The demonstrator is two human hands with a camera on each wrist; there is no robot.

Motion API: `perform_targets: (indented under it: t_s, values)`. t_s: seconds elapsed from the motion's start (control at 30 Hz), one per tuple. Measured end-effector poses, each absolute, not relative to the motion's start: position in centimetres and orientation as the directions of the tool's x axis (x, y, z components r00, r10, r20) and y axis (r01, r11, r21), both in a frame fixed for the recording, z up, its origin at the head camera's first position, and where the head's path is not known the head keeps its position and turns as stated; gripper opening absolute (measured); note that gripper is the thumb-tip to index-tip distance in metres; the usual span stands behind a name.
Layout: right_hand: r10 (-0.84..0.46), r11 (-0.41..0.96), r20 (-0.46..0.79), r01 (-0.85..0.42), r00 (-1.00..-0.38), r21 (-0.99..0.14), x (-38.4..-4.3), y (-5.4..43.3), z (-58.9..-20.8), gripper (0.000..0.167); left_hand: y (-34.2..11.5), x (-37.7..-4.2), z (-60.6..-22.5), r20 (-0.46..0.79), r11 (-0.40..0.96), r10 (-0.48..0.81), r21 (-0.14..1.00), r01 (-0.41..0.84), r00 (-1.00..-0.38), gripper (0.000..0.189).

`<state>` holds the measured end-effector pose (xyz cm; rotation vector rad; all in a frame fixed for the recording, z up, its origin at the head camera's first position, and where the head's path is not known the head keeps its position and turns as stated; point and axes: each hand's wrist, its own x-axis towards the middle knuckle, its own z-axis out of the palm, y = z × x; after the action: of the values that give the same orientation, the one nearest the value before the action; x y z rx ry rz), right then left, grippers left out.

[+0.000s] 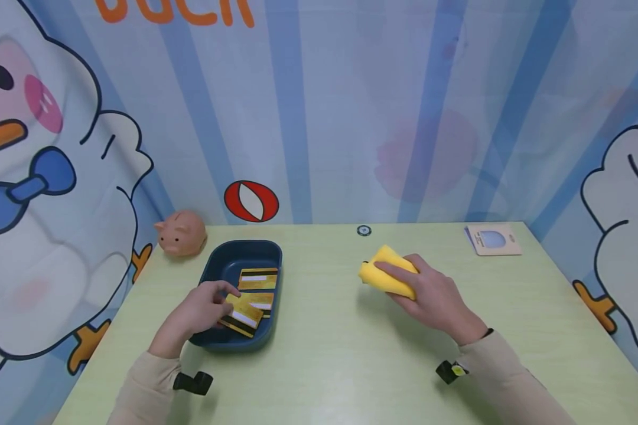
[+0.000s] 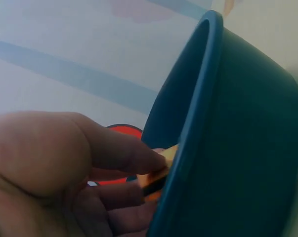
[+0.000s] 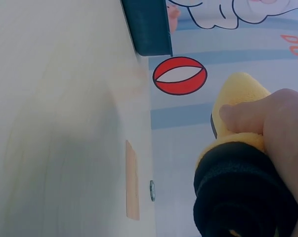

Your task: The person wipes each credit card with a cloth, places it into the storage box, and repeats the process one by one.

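My left hand (image 1: 204, 307) reaches over a dark blue basin (image 1: 197, 337), thumb and forefinger pinching the edge of a gold bank card (image 1: 247, 313) with a black stripe. Beneath and beside it lie other gold cards (image 1: 258, 278) inside the basin. The left wrist view shows that thumb on the card (image 2: 155, 186), just behind the basin wall (image 2: 247, 138). To the right, my right hand (image 1: 433, 292) grips a soft yellow plush thing (image 1: 388, 271) above the table. A broad black part (image 3: 242, 182) of the plush shows in the right wrist view; its full shape is hidden by the hand.
A pink piggy bank (image 1: 182, 234) stands behind the basin at the left. Along the table's back edge lie a small round chip (image 1: 364, 231) and a pale pink booklet (image 1: 494, 239). A flat tan piece (image 3: 132, 182) lies on the table near the chip. Behind hangs a printed curtain (image 1: 345, 118).
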<state>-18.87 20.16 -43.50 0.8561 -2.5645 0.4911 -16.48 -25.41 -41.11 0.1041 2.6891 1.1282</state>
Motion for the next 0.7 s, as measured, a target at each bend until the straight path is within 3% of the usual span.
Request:
perform_targets:
  t_s: [0.23,0.7]
  values:
    - [-0.492,0.748,0.468,-0.632,-0.734,-0.205,-18.9,19.8,-43.0,0.061,-25.0,-16.5,-41.1,-0.232,0.835,0.163,0.55,0.009,-0.959,0.025]
    - [-0.479,0.751,0.461,-0.62,-0.747,-0.225,-18.9,19.7,-42.9,0.06,-24.3,-16.0,-41.0,-0.29,0.882,0.129,0.471,-0.024,-0.948,0.026]
